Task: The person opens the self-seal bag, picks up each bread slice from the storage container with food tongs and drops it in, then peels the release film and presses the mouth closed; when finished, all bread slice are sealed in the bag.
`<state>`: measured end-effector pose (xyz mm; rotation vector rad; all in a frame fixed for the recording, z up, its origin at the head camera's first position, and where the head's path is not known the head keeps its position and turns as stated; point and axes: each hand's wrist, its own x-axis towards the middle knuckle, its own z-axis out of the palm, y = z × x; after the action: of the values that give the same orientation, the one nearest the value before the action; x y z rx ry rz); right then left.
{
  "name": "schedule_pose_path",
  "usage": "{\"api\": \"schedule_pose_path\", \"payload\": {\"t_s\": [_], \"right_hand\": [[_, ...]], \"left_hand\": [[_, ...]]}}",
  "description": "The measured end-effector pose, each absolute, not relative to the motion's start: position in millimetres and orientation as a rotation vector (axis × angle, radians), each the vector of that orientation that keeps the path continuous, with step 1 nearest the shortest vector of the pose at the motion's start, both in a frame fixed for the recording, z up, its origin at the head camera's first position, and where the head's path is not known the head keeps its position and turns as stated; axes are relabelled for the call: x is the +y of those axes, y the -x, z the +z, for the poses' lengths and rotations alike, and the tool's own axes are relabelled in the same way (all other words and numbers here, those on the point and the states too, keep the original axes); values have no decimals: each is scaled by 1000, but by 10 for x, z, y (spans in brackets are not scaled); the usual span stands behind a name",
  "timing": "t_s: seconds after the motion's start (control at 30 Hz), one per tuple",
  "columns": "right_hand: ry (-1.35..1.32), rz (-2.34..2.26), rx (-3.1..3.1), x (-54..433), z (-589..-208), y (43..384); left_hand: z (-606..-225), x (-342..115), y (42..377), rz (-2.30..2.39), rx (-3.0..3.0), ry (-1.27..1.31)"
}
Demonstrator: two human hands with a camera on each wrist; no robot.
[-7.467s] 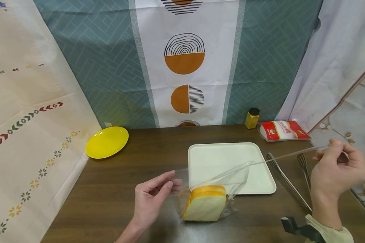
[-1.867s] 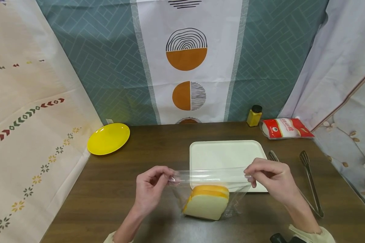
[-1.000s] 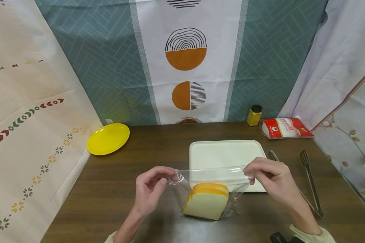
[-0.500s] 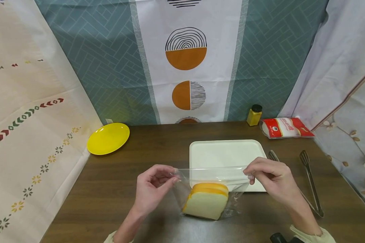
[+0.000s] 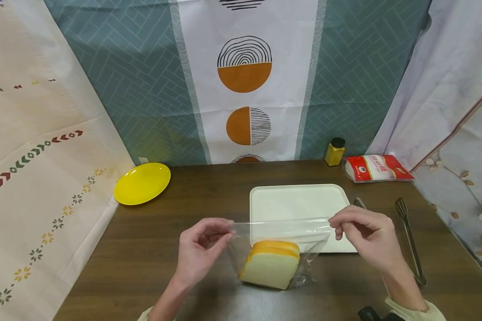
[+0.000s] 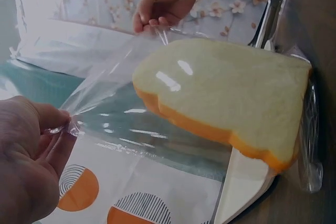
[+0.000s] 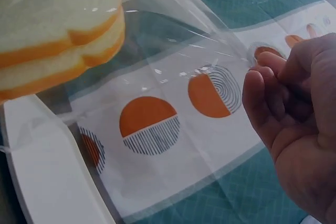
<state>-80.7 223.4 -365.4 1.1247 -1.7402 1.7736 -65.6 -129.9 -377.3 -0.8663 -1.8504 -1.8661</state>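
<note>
Two thick slices of bread (image 5: 270, 268) with orange crusts stand inside a clear plastic bag (image 5: 283, 228) near the front of the table. My left hand (image 5: 202, 252) pinches the bag's upper left corner between thumb and fingers, as the left wrist view also shows. At the opposite upper corner, my right hand (image 5: 371, 236) holds the film by its fingertips. Between the two hands the bag's top edge is stretched nearly straight. Behind it lies a white rectangular tray (image 5: 297, 200), seen partly through the film.
Metal tongs (image 5: 410, 240) lie to the right, one arm mostly hidden behind my right hand. A red and white packet (image 5: 377, 168) and a yellow jar with a black lid (image 5: 335, 152) sit at the back right. A yellow plate (image 5: 142, 183) is at the back left.
Earlier the right hand was far out to the right, pulling a thin strip from the bag; since then it has come in to the bag's upper corner. Lately it shifts slightly right, the film staying stretched.
</note>
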Motion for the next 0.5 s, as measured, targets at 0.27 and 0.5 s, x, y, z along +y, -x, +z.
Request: {"api": "schedule_pose_path", "payload": {"t_s": [0.27, 0.5], "right_hand": [[-923, 1298, -1943, 2086, -3441, 721], [-1033, 836, -2294, 1597, -3160, 736]], "left_hand": [[-3764, -1253, 672, -1828, -1798, 957], [-3788, -1233, 681, -1786, -1734, 1017]]}}
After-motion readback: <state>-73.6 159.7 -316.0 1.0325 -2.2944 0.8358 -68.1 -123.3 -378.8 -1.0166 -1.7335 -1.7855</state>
